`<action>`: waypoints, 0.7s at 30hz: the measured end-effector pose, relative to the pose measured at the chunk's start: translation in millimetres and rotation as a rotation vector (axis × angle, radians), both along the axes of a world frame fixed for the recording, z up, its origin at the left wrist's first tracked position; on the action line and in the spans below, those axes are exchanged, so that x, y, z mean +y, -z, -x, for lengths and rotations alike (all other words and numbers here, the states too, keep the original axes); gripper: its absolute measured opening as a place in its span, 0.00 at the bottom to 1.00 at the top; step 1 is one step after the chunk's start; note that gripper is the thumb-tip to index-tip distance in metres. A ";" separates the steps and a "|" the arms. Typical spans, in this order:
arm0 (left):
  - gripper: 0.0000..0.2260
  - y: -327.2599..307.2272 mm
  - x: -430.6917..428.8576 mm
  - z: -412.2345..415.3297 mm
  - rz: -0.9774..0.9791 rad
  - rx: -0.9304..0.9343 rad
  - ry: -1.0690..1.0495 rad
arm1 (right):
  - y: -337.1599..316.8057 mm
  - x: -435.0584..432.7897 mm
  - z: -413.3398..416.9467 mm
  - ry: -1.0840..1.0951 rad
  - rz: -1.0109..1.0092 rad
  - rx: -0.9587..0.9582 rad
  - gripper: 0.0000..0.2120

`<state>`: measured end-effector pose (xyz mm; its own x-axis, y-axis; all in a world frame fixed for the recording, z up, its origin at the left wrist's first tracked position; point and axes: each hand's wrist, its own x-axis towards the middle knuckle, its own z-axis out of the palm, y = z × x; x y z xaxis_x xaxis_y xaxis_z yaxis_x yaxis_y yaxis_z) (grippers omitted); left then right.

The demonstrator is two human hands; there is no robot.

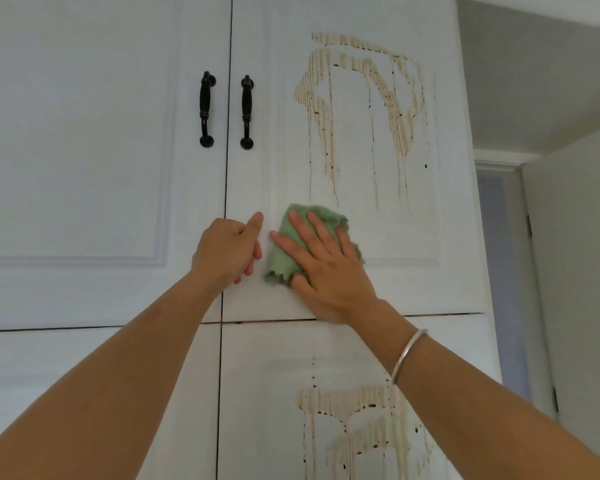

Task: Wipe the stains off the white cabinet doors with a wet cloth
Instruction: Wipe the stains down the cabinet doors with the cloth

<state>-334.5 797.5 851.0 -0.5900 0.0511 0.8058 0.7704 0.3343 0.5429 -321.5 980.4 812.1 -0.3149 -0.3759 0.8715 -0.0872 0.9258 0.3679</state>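
Your right grip (326, 268) lies flat with its fingers spread wide, and it presses a crumpled green wet cloth (280, 259) on the upper right white cabinet door (257, 168). The cloth sits near the bottom of that door, just under long brown drippy stains (361, 98) that run down from high up. Your left grip (227, 249) is just beside the cloth, by the crack between the two upper doors. Its fingers are curled in and hold nothing. Two black handles (207, 109) hang above your grips. More brown stains (361, 427) mark the lower right white door (257, 393). A thin silver bangle (407, 355) is on your right wrist.
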 end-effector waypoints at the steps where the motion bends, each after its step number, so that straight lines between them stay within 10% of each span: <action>1: 0.27 -0.8 -0.1 -0.7 -0.003 -0.005 0.005 | -15.5 -1.7 0.2 0.008 0.022 0.017 0.29; 21: 0.25 -73.9 29.0 -9.0 0.127 0.020 -0.100 | -120.7 109.7 -12.3 0.088 0.704 0.149 0.29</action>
